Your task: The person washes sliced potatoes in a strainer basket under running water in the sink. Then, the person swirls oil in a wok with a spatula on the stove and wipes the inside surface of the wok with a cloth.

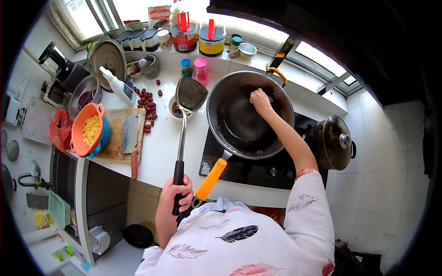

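My left hand [178, 195] is wrapped round the black handle of a wok spatula [192, 94], which stands up with its broad metal blade over a small white bowl [175, 110] of dark liquid. Inside a large dark wok [235, 124], my right hand [261, 102] is closed near the far inner wall. A small pale bit shows by its fingers, too little to name. The wok sits on a black glass cooktop [271, 172], its orange-sleeved handle [212, 178] pointing toward me.
A cleaver [131, 133] lies on a wooden cutting board [115, 119] beside an orange colander [79, 133] of yellow strips. Several red dates [146, 102] are scattered nearby. A lidded pot [336, 142] stands right of the wok. Jars and tins [212, 41] line the windowsill.
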A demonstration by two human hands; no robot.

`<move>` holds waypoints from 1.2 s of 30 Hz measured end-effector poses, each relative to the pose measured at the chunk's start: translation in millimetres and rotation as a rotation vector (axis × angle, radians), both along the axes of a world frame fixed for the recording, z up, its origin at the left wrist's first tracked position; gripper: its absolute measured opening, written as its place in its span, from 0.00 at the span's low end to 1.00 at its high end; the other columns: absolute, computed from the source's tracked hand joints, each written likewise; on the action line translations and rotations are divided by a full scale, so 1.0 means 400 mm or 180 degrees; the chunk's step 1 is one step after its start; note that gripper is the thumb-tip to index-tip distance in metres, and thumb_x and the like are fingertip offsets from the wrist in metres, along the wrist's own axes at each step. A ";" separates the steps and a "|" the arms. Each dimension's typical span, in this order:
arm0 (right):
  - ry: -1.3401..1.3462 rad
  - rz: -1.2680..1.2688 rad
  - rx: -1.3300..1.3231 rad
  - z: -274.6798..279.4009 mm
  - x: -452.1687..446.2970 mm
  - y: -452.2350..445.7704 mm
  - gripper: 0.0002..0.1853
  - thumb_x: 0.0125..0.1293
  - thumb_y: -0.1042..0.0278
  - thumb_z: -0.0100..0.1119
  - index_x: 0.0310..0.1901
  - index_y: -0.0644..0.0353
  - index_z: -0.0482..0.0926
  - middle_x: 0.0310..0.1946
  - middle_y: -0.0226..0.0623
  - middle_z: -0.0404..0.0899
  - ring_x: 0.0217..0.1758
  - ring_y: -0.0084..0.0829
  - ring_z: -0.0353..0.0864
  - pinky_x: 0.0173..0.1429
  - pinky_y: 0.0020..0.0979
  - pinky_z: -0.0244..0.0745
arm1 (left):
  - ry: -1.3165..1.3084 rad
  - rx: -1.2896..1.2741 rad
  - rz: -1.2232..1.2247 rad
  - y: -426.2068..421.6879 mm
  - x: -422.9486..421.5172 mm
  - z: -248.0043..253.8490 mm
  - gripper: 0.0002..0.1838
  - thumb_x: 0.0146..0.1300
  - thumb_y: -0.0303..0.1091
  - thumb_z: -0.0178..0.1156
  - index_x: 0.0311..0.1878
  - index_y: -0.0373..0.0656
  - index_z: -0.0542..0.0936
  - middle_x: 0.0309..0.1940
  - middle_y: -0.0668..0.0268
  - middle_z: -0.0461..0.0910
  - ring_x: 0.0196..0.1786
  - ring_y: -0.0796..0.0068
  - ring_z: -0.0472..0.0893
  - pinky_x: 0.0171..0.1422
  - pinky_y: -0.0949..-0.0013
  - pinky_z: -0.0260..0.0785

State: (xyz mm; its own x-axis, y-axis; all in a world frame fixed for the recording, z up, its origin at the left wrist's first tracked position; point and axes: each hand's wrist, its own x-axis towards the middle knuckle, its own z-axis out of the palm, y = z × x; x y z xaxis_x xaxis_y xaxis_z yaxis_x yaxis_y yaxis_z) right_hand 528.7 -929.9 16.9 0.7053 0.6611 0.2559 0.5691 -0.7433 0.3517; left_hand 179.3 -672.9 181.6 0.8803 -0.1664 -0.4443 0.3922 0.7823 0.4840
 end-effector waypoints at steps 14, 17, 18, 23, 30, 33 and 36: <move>0.3375 0.0944 0.1401 0.071 -0.288 0.115 0.04 0.46 0.73 0.53 0.23 0.64 0.75 0.24 0.46 0.76 0.32 0.45 0.75 0.37 0.36 0.71 | -0.0047 -0.0067 -0.0132 -0.013 0.011 0.001 0.07 0.52 0.25 0.47 0.33 0.40 0.61 0.20 0.70 0.57 0.13 0.86 0.57 0.09 0.84 0.51; 0.3073 0.0488 0.0254 0.059 -0.306 -0.006 0.03 0.44 0.74 0.57 0.22 0.63 0.76 0.24 0.44 0.76 0.33 0.42 0.75 0.38 0.35 0.70 | -0.0068 -0.0086 -0.0206 -0.013 0.015 -0.003 0.07 0.52 0.25 0.47 0.33 0.40 0.61 0.19 0.70 0.57 0.13 0.86 0.57 0.09 0.84 0.51; 0.2798 0.0418 -0.0082 0.047 -0.300 -0.053 0.04 0.42 0.74 0.57 0.22 0.63 0.76 0.24 0.44 0.76 0.33 0.42 0.75 0.39 0.35 0.71 | -0.0060 -0.0080 -0.0240 -0.013 0.014 -0.003 0.07 0.51 0.25 0.47 0.33 0.40 0.61 0.19 0.70 0.57 0.13 0.86 0.57 0.09 0.84 0.51; 0.0984 -0.0789 -0.0372 0.034 -0.183 -0.146 0.06 0.46 0.73 0.53 0.25 0.62 0.79 0.28 0.41 0.78 0.38 0.38 0.74 0.38 0.32 0.72 | -0.0089 -0.0028 -0.0241 -0.009 0.014 0.004 0.07 0.51 0.26 0.47 0.33 0.40 0.61 0.19 0.70 0.57 0.13 0.86 0.57 0.09 0.84 0.51; -0.0578 -0.0729 -0.0112 0.010 0.008 0.005 0.04 0.48 0.72 0.49 0.24 0.60 0.75 0.25 0.37 0.73 0.35 0.32 0.70 0.38 0.26 0.69 | -0.0020 0.0058 -0.0040 -0.001 0.000 0.008 0.07 0.51 0.25 0.47 0.33 0.39 0.61 0.19 0.69 0.57 0.13 0.86 0.57 0.09 0.84 0.51; -0.0737 -0.0456 0.0321 0.001 0.032 0.095 0.04 0.47 0.72 0.49 0.23 0.60 0.74 0.23 0.37 0.72 0.35 0.32 0.69 0.38 0.26 0.68 | 0.0023 0.0085 0.0043 -0.001 -0.002 0.011 0.07 0.51 0.25 0.47 0.33 0.39 0.61 0.19 0.69 0.57 0.13 0.86 0.57 0.09 0.84 0.50; -0.0526 -0.0216 0.0563 0.003 0.003 0.180 0.02 0.48 0.73 0.48 0.24 0.59 0.72 0.25 0.36 0.70 0.37 0.32 0.69 0.43 0.26 0.66 | -0.0009 0.0072 0.0043 -0.002 -0.001 0.012 0.07 0.51 0.25 0.47 0.33 0.39 0.61 0.19 0.69 0.57 0.13 0.86 0.57 0.09 0.84 0.50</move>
